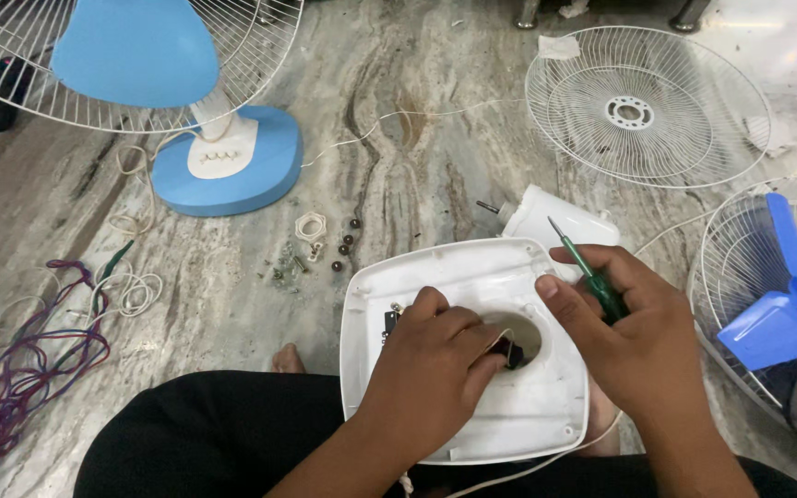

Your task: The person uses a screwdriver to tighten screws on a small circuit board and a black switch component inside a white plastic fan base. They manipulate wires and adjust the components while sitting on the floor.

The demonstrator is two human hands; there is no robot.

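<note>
A white plastic fan base cover [458, 277] lies upside down on my lap, with a round opening near its middle. My left hand [435, 369] rests on the cover and pinches a small dark part with a thin white wire at the edge of that opening. My right hand [634, 337] is curled around a green-handled screwdriver [592, 275], its tip pointing up and away from the cover. A white motor housing [560, 221] lies just behind the cover.
On the marble floor at left stands a blue table fan [223, 157] with a wire guard. Loose screws and a white nut [311, 242] lie near it. A white fan grille [643, 106] lies at back right, blue blades [786, 304] in another guard at right, tangled wires [29, 360] at left.
</note>
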